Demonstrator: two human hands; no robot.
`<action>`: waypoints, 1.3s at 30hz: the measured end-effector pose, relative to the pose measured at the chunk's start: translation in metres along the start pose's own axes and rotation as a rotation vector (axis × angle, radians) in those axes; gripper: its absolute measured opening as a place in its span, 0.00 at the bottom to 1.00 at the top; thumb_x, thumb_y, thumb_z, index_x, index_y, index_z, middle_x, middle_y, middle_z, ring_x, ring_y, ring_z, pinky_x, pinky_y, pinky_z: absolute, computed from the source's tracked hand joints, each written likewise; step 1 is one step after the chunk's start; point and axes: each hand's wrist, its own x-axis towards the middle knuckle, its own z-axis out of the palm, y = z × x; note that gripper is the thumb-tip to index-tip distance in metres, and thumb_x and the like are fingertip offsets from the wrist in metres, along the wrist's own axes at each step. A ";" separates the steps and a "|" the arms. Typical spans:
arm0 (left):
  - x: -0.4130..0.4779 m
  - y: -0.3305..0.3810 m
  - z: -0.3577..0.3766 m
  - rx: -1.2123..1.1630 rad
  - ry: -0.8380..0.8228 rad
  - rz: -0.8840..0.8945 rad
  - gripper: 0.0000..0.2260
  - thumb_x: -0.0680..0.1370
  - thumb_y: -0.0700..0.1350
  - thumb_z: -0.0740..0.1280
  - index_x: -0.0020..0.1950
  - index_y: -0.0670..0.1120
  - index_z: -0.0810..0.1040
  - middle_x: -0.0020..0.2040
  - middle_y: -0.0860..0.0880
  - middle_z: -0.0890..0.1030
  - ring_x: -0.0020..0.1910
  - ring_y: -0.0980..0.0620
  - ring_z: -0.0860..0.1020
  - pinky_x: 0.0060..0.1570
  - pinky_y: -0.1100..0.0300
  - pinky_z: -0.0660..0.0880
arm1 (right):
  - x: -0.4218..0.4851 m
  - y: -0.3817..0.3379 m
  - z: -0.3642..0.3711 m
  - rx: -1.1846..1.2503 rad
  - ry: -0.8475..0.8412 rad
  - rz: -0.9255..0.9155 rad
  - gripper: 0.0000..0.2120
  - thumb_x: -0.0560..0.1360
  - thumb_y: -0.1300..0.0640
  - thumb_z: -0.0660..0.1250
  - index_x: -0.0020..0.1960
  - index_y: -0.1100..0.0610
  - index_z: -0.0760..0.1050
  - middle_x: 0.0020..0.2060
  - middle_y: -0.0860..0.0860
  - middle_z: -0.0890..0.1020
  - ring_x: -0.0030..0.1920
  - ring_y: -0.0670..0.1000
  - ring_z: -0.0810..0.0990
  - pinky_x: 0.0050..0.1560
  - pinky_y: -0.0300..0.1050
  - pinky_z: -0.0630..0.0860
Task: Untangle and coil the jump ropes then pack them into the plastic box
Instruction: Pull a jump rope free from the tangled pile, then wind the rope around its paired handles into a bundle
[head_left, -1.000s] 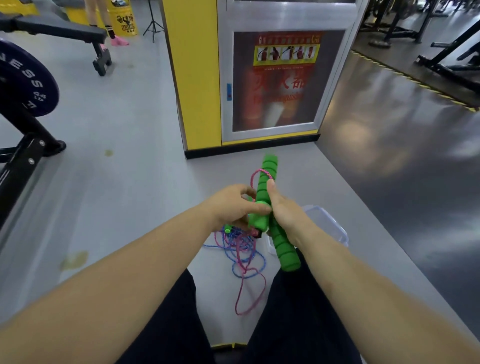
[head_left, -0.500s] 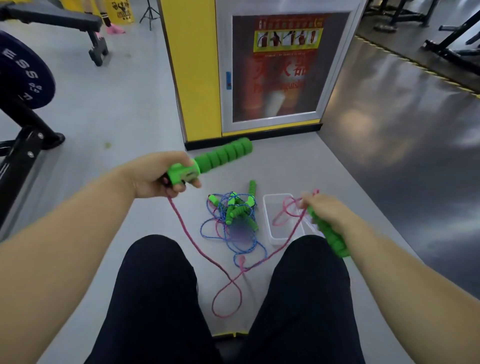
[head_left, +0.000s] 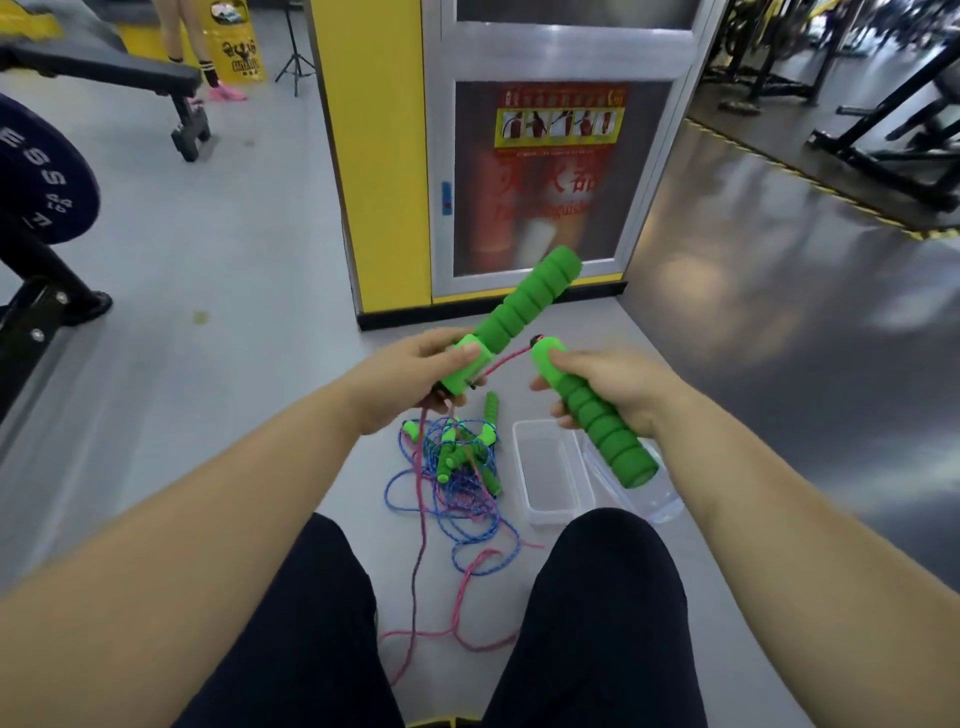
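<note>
Grey gym floor (head_left: 208, 415) under us, with a yellow pillar (head_left: 374, 156) and a glass-fronted fire extinguisher cabinet (head_left: 550, 182) straight ahead. Off to the left are a weight plate (head_left: 41, 192) and a black bench (head_left: 104, 67).

We're sitting with our legs out, both hands up in front. Our left hand (head_left: 410, 379) is curled round the smooth cap end of one green foam handle (head_left: 519, 306), thumb on top. That handle tilts up and away to the right. Our right hand (head_left: 608, 389) grips the second green handle (head_left: 597, 415) round its middle, thumb pressed near the top, with the fat end pointing down toward us. The two handles sit close but aren't touching, and a short stretch of pink rope (head_left: 415, 545) runs between them. More of it drops from the left hand and trails across the floor between our legs.

Below the hands is the tangle (head_left: 457, 467), blue and pink cords knotted up with several more green handles. Just to the right of it is the clear plastic box (head_left: 550, 473), open. Its lid (head_left: 654, 499) lies beside it, partly hidden by the right-hand handle.
</note>
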 end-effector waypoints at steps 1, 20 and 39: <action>0.001 -0.001 0.005 -0.015 -0.007 0.036 0.09 0.79 0.48 0.61 0.59 0.52 0.74 0.48 0.48 0.81 0.37 0.54 0.75 0.35 0.63 0.73 | 0.001 0.005 0.004 0.102 -0.034 0.048 0.16 0.80 0.50 0.58 0.54 0.63 0.73 0.48 0.58 0.79 0.26 0.47 0.77 0.28 0.40 0.79; -0.004 -0.024 0.017 0.135 0.226 -0.157 0.19 0.75 0.55 0.67 0.56 0.42 0.73 0.49 0.45 0.79 0.46 0.46 0.78 0.55 0.53 0.76 | -0.014 0.048 0.042 0.353 0.043 -0.014 0.09 0.72 0.65 0.67 0.50 0.58 0.70 0.35 0.57 0.74 0.26 0.50 0.74 0.26 0.39 0.74; -0.018 -0.041 0.031 -0.497 -0.207 -0.379 0.13 0.76 0.47 0.61 0.53 0.40 0.78 0.45 0.41 0.84 0.42 0.42 0.83 0.47 0.49 0.80 | -0.021 0.057 0.052 0.337 -0.089 -0.145 0.11 0.80 0.54 0.57 0.61 0.52 0.71 0.50 0.53 0.79 0.46 0.51 0.76 0.48 0.47 0.72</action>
